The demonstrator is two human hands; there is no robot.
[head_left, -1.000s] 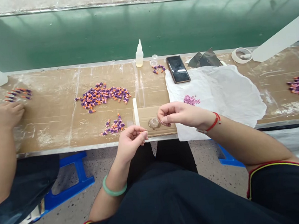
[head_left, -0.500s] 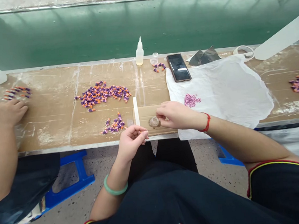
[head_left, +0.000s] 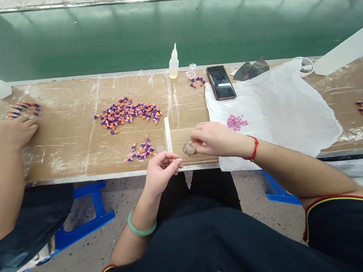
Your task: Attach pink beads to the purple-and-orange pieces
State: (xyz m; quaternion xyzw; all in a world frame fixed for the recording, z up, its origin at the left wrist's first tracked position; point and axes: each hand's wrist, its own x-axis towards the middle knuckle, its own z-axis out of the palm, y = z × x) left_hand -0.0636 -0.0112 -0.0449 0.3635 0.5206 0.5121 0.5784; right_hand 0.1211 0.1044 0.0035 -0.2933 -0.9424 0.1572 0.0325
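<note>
The left hand (head_left: 162, 171) pinches a tiny orange piece (head_left: 174, 159) while the right hand (head_left: 210, 138) is at a small clear dish (head_left: 188, 148).

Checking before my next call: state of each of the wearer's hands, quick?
Left hand: closed, pinching a small orange piece, mostly hidden.
Right hand: closed, at the small clear dish; whether it holds anything cannot be told.

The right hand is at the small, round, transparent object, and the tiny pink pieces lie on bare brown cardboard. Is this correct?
Not quite: the head view shows the tiny pink pieces on a crinkled white sheet. The right hand is indeed at the round transparent object.
</note>
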